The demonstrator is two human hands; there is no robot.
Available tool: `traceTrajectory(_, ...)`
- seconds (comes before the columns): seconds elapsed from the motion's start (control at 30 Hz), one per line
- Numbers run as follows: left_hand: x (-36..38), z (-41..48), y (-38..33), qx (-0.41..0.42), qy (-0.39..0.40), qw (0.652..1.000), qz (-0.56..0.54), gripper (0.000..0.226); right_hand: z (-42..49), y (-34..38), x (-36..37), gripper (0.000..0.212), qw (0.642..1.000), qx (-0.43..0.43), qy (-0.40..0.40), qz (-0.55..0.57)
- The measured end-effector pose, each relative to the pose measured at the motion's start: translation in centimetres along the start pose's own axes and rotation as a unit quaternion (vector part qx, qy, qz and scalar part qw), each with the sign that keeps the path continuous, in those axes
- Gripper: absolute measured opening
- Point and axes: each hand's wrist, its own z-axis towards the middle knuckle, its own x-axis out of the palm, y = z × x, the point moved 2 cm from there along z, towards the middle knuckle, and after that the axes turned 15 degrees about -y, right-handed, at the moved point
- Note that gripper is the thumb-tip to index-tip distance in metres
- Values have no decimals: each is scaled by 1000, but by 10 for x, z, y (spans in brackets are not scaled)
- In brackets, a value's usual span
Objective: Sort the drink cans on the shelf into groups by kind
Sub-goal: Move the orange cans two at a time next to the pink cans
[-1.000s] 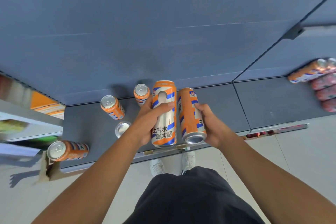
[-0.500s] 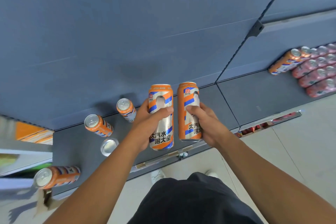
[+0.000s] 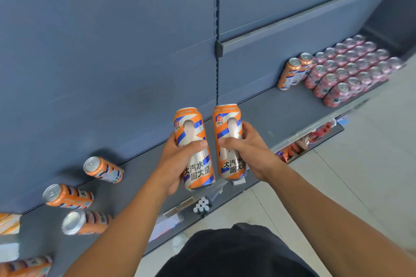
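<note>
My left hand (image 3: 177, 159) grips a tall orange can with blue stripes (image 3: 194, 132), held upright above the grey shelf (image 3: 265, 110). My right hand (image 3: 249, 148) grips a second can of the same kind (image 3: 227, 119) right beside it. Three more orange cans stand on the shelf at the left (image 3: 102, 168), (image 3: 67, 195), (image 3: 83, 222), and another shows at the bottom-left corner (image 3: 24, 265). Far right on the shelf, two orange cans (image 3: 290, 72) stand against a block of several pink cans (image 3: 351, 69).
The shelf's dark back panel (image 3: 112, 51) rises behind the cans, with a vertical slotted post (image 3: 217, 29) in the middle. A lower shelf (image 3: 301, 144) with red packets shows under the front rail. Pale floor tiles (image 3: 371, 164) lie to the right.
The view has swung to the right, bringing the pink block and two orange cans into fuller view. Both hands still hold their cans, now carried rightward relative to the cans standing at the left.
</note>
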Motion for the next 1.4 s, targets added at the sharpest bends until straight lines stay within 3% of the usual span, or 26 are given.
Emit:
traceTrajectory(0.27, 125, -21, 0, 61, 69, 995, 49, 49, 10, 26, -125, 24, 995, -62, -72, 21)
traceTrajectory(0.57, 231, -17, 0, 83, 144, 980, 113, 69, 25, 29, -217, 40, 980, -71, -176, 56)
traceTrajectory(0.8, 299, 20, 7, 79, 191, 967, 146, 56, 59, 33, -265, 35, 963, -83, -255, 33)
traceTrajectory(1.27, 403, 151, -18, 64, 191, 969, 142, 52, 203, 87, -312, 33, 963, -72, -254, -51)
traceTrajectory(1.4, 417, 176, -22, 58, 175, 974, 132, 55, 243, 95, -320, 45, 960, -72, -242, -124)
